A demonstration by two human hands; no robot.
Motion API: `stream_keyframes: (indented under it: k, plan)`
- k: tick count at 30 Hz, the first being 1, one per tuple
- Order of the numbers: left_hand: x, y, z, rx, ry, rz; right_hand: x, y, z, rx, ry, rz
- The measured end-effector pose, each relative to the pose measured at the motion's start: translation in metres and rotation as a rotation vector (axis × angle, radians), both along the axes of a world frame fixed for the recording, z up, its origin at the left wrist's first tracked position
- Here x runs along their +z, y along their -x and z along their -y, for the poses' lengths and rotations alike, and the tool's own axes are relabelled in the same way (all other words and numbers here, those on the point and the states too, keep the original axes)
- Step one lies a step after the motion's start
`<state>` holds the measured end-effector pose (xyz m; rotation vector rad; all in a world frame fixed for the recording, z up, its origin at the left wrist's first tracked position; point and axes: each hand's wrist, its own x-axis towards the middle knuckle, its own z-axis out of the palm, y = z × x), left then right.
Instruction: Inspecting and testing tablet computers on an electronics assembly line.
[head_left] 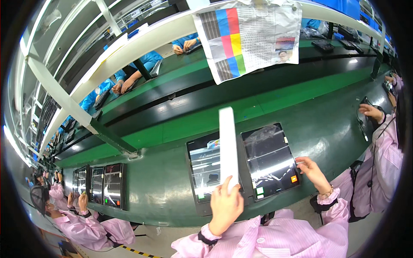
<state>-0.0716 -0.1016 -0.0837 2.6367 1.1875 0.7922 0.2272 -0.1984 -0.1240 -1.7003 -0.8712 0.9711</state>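
Observation:
My left hand (225, 206) holds a long white flat strip (228, 146) upright by its lower end, above the two dark tablets on the green bench. The left tablet (203, 168) lies partly behind the strip and has a glossy film on its screen. The right tablet (269, 160) also carries clear film with small coloured tabs. My right hand (313, 173) rests at the right edge of the right tablet, fingers pinching at the film's edge near an orange tab. Both sleeves are pink.
A green conveyor bench (163, 193) runs left to right. More tablets (103, 185) lie at the left by a seated person in pink. Another person in pink (378, 142) works at the right. A colour test chart (249, 36) hangs from the white rail.

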Motion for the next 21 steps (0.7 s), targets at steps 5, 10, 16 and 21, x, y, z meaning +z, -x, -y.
stream_keyframes:
  k: [5, 10, 16, 21]
  plan:
    - [-0.008, -0.018, 0.010, -0.032, 0.085, -0.072, -0.009, -0.005, -0.007, 0.029, 0.017, 0.119]
    - [0.000, 0.014, 0.018, -0.051, 0.090, -0.089, 0.001, -0.017, -0.016, 0.049, 0.178, -0.128]
    - [-0.014, 0.084, 0.011, 0.065, -0.061, -0.195, 0.025, -0.017, -0.029, -0.043, 0.329, -0.367]
    - [-0.031, 0.106, 0.007, 0.130, 0.033, -0.230, 0.032, -0.018, -0.031, -0.037, 0.307, -0.444]
